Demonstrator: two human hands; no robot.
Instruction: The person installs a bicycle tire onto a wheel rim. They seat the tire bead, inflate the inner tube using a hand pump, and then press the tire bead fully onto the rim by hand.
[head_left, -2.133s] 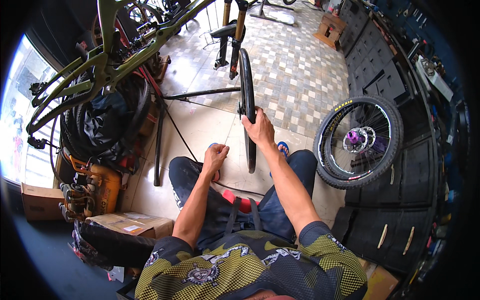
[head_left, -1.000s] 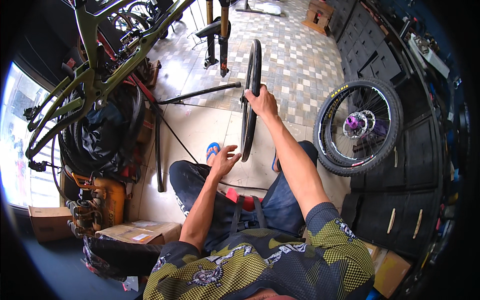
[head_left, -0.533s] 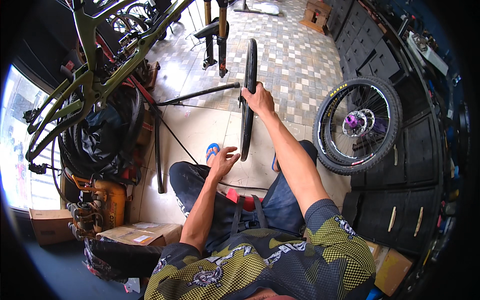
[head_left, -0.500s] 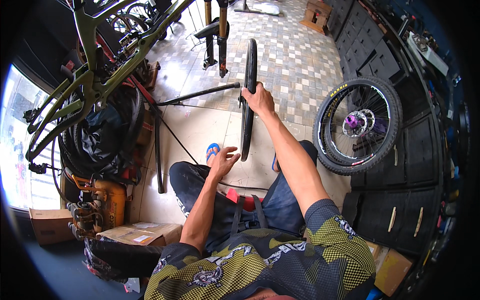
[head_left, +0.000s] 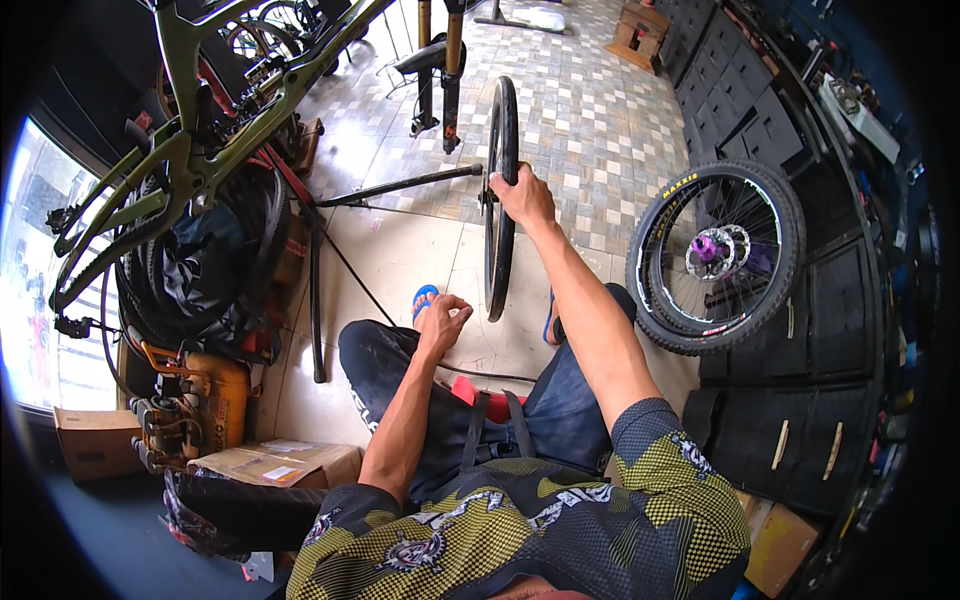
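Note:
My right hand (head_left: pixel 523 195) grips the upper part of an upright bicycle wheel with a thin black tyre (head_left: pixel 496 275), seen almost edge-on in front of me between my legs. My left hand (head_left: pixel 443 322) is just left of the wheel's lower part, not visibly gripping it, its fingers curled and pinched; what is in them, if anything, is too small to make out. Above and left hangs an olive-green bicycle frame (head_left: pixel 230 148) with a front fork (head_left: pixel 449 95), which has no wheel in it and stands apart from the held wheel.
A black stand leg (head_left: pixel 400 184) crosses the floor behind the wheel. Bundled tyres (head_left: pixel 268 240), a yellow compressor (head_left: pixel 215 400) and cardboard boxes (head_left: pixel 275 462) crowd my left. A wide-tyred wheel (head_left: pixel 655 300) leans against black drawers (head_left: pixel 725 70) on my right.
The wheel and my right hand rose in view from two seconds ago, then shifted slightly right. My left fingers, spread half a second ago, are now curled together.

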